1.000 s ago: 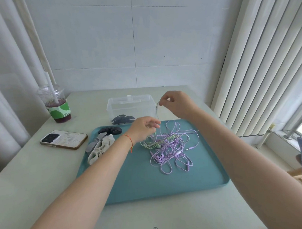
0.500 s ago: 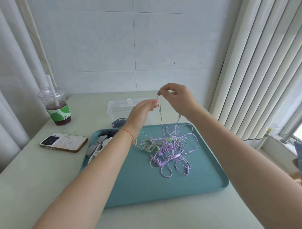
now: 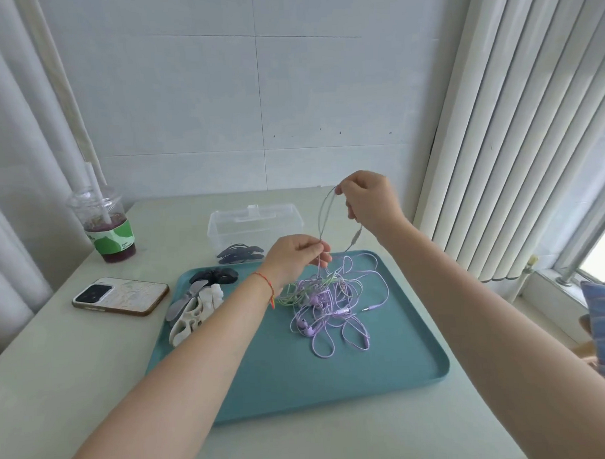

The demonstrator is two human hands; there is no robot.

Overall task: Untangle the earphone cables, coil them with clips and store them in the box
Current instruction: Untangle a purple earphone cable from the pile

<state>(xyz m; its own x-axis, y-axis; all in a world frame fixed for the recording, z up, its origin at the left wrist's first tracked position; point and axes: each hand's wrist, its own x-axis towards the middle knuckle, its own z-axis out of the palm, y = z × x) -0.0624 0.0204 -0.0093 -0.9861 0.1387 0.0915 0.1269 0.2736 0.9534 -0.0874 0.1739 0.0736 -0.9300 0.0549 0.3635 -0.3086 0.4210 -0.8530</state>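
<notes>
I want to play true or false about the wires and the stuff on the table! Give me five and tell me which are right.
1. The right hand pinches a thin cable loop up in the air. True.
2. The purple earphone cables lie inside the clear box. False: they lie in a tangle on the teal tray.
3. The phone lies on the table, left of the tray. True.
4. The drink cup stands on the tray. False: it stands on the table, near the far left corner.
5. The left hand rests flat and holds nothing. False: it pinches the cable above the tangle.
</notes>
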